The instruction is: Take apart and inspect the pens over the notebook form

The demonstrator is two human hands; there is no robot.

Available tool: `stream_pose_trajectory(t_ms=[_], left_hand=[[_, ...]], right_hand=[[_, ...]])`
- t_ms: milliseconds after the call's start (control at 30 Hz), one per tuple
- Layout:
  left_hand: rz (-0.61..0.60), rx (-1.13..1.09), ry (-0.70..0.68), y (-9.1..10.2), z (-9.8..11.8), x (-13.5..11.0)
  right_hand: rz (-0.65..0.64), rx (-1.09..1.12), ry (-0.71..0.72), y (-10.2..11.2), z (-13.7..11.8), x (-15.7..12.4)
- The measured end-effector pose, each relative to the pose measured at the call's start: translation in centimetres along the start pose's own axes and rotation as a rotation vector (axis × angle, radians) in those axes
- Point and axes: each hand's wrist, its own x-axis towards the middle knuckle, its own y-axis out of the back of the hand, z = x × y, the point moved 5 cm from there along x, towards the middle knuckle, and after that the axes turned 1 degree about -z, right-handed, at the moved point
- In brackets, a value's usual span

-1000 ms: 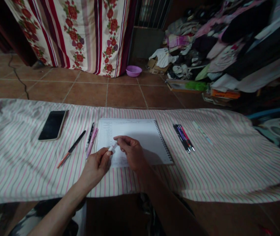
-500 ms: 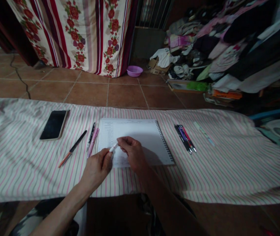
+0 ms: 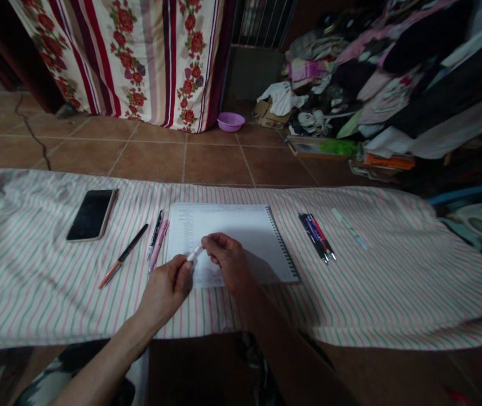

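Above a spiral notebook [image 3: 261,231], two hands are sharing one slim white stick [image 3: 195,253].
Below and left of it, the left hand [image 3: 167,286] is gripping its lower end between thumb and fingers, while the right hand [image 3: 228,259] is pinching its upper end; whether a cap is coming loose, I cannot tell. The handling seems midway: the stick is already off the striped cloth [image 3: 393,282], but neither hand is letting go. Beyond the left hand, a pink pen [image 3: 158,243] and an orange-and-black pen [image 3: 123,256] are lying unheld; right of the right hand, a bundle of pens [image 3: 317,239] is resting likewise.
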Motion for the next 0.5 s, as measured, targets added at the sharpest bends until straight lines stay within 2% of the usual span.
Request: stream_pose_trajectory(t_ms=[300, 500], left_hand=[[0.011, 0.036, -0.003, 0.11, 0.10, -0.03], [-0.001, 0.051, 0.002, -0.12, -0.04, 0.03]], right_hand=[[-0.020, 0.081, -0.096, -0.39, -0.48, -0.73], [0.029, -0.078, 0.016, 0.13, -0.27, -0.10]])
